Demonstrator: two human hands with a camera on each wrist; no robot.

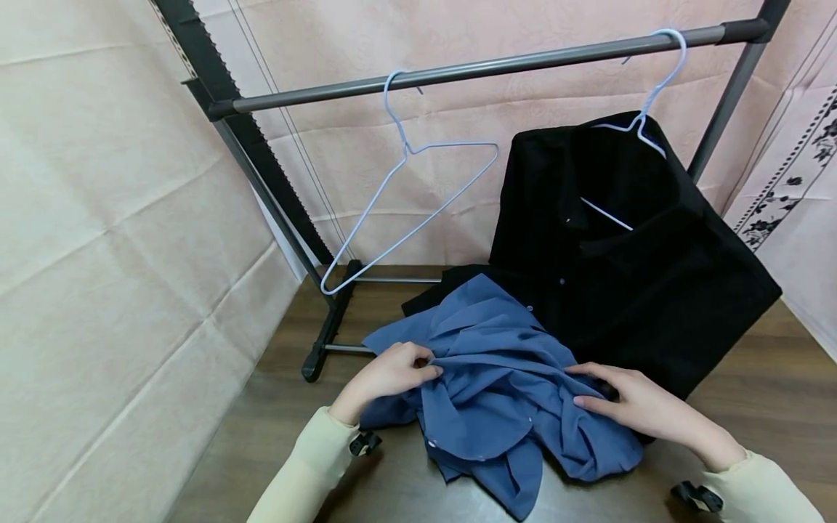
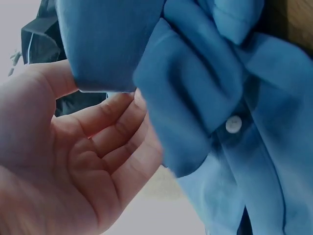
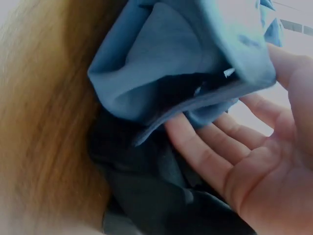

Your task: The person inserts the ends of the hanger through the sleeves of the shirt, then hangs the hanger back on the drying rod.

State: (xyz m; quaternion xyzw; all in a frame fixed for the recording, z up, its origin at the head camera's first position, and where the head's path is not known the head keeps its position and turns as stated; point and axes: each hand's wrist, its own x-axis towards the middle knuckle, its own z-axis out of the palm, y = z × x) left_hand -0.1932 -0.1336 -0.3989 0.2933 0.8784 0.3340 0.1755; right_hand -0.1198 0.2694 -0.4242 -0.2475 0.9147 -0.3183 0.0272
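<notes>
A crumpled blue button shirt (image 1: 497,378) lies bunched between the two hands. At its left side my left hand (image 1: 395,374) pinches a fold of the cloth; the left wrist view has the thumb behind one fold and fingertips tucked under the fabric, with a white button (image 2: 234,124) nearby. My right hand (image 1: 631,403) grips the shirt's right side. In the right wrist view its fingers (image 3: 205,152) reach under a cloth edge while the thumb lies on the outer side. Folds hide several fingertips of both hands.
A light blue wire hanger (image 1: 407,149) hangs bare on the rack's metal rail (image 1: 497,69). To its right, a black shirt (image 1: 601,269) hangs on another hanger (image 1: 654,94), its lower part spreading behind the blue shirt. Pale cloth (image 1: 118,218) covers the left wall.
</notes>
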